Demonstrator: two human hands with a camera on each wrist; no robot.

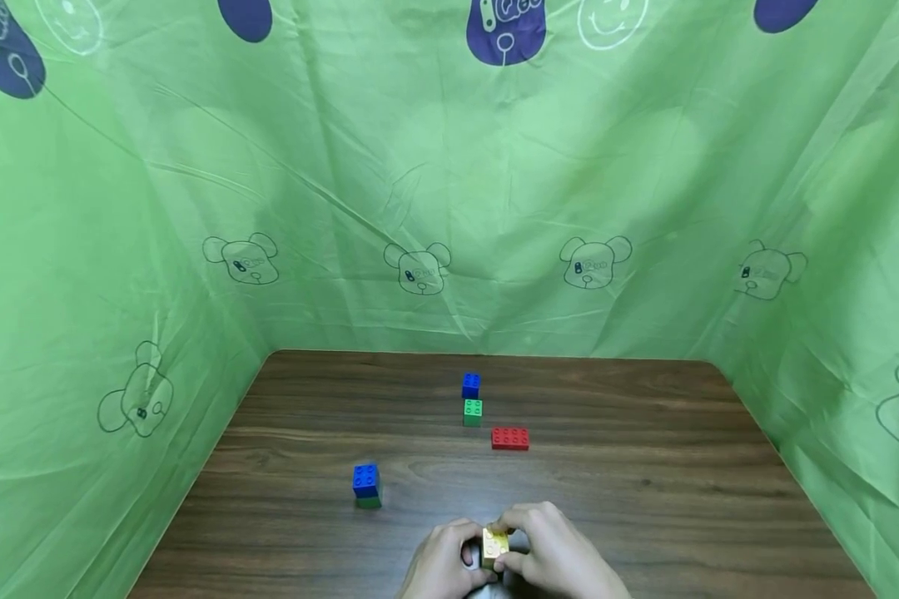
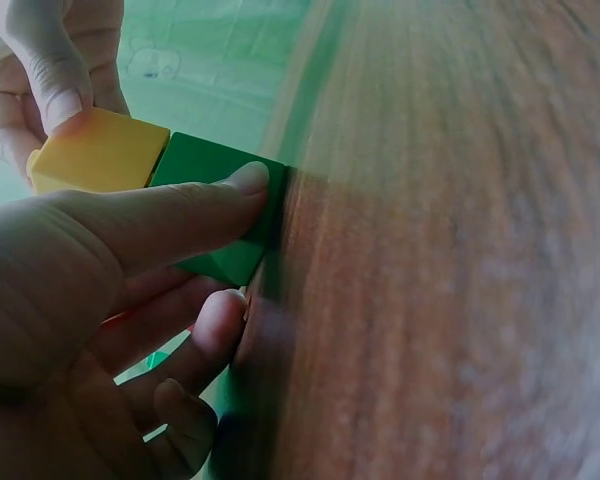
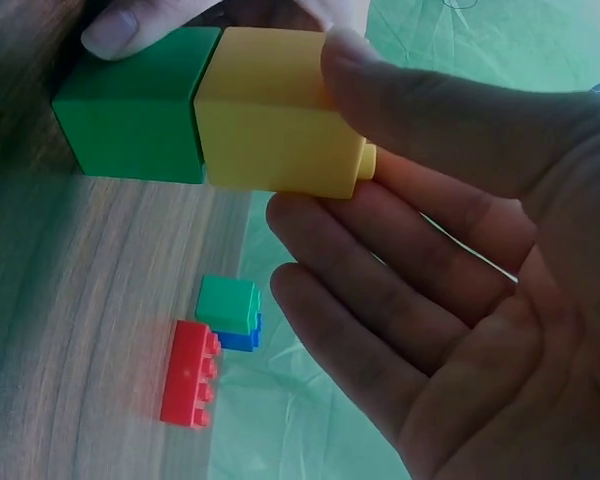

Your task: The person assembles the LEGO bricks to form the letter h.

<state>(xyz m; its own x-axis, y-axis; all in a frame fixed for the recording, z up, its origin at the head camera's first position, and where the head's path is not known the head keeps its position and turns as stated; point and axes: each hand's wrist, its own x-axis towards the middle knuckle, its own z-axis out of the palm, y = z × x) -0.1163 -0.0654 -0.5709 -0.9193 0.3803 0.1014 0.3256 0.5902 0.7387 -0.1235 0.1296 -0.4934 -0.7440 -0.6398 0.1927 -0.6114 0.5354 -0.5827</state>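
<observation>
Near the table's front edge, my left hand (image 1: 440, 561) grips a dark green toy building brick (image 2: 208, 158), its thumb lying across one side. My right hand (image 1: 558, 556) pinches a yellow toy building brick (image 1: 495, 542) between thumb and fingers. In the right wrist view the yellow brick sits stacked on the green brick (image 3: 130, 125), their sides lined up with a thin seam between. The green one rests on or just above the wooden table; I cannot tell which. From the head camera, the hands and yellow brick mostly hide it.
To the left stands a blue brick (image 1: 365, 480) on top of a green brick (image 1: 369, 502). Farther back are a red brick (image 1: 510, 438), a light green brick (image 1: 473, 413) and another blue brick (image 1: 470, 385). Green printed cloth (image 1: 434, 324) surrounds the wooden table (image 1: 644, 474).
</observation>
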